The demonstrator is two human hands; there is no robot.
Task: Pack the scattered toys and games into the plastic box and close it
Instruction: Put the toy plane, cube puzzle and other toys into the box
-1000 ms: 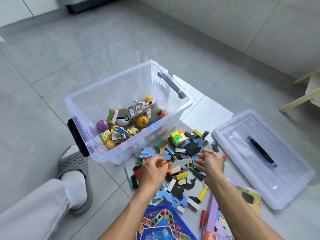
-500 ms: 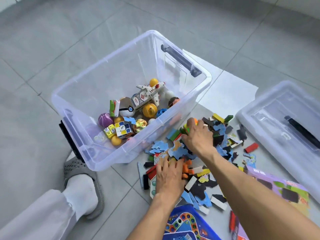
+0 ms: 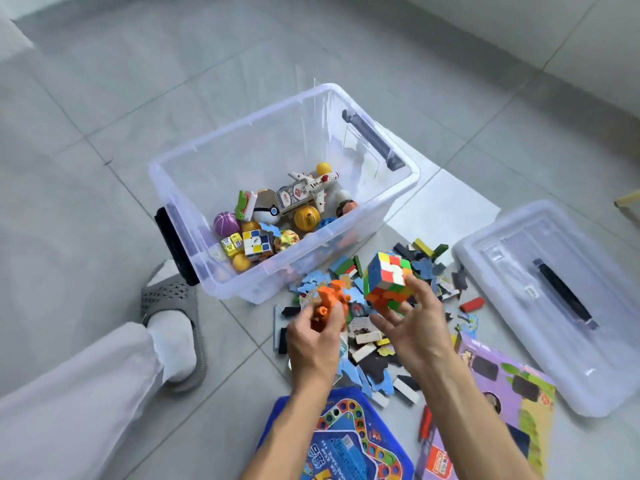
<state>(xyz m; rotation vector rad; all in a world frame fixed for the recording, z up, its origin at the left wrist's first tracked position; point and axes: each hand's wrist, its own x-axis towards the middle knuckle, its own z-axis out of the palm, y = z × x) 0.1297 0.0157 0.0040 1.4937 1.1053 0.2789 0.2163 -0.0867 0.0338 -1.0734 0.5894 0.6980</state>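
A clear plastic box (image 3: pixel 180 202) stands open on the floor with balls, a toy plane, a card pack and small cubes inside. Its lid (image 3: pixel 519 271) lies upside down to the right. In front of the box is a pile of puzzle pieces and domino blocks (image 3: pixel 377 344). My left hand (image 3: pixel 311 344) grips an orange toy figure (image 3: pixel 329 303) above the pile. My right hand (image 3: pixel 412 327) holds a multicoloured puzzle cube (image 3: pixel 388 280) at its fingertips, lifted clear of the pile and just right of the box's near corner.
A blue board game (image 3: pixel 339 441) and a purple puzzle board (image 3: pixel 498 386) lie near the bottom edge. My leg, in a white sock and grey slipper (image 3: pixel 169 306), is at the left beside the box. A wooden furniture leg (image 3: pixel 627 199) shows at the far right.
Both hands were down on the pile; now they are raised. The left has taken up the orange figure and the right has lifted the cube. The camera has shifted.
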